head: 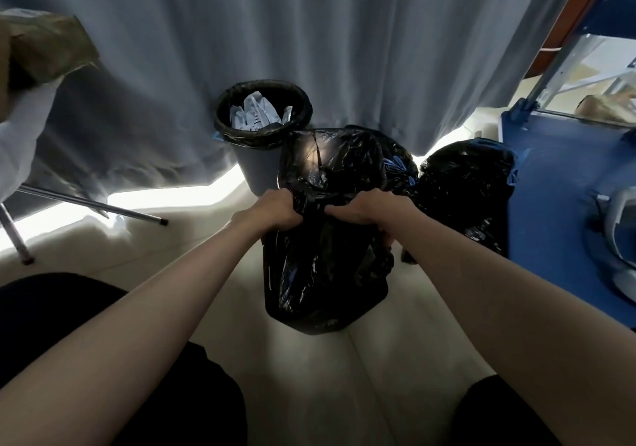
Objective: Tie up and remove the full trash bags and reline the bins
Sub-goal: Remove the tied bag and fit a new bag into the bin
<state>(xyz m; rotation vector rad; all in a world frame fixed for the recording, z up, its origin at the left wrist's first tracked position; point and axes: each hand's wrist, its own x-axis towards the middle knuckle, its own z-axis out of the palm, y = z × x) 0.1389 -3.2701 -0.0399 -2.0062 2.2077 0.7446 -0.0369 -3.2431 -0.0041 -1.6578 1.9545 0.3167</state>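
Glossy black trash bag (323,273), crinkled, bunched in left hand (275,211), right hand (371,213)

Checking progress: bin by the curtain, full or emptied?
Not emptied. The bin stands upright with its black liner still folded over the rim and white paper trash inside.

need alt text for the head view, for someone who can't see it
Both hands, the left hand and right hand, grip a black trash bag over a pale floor. Behind it, a lined bin holding white paper stands against a grey curtain, and another black bag sits to the right.
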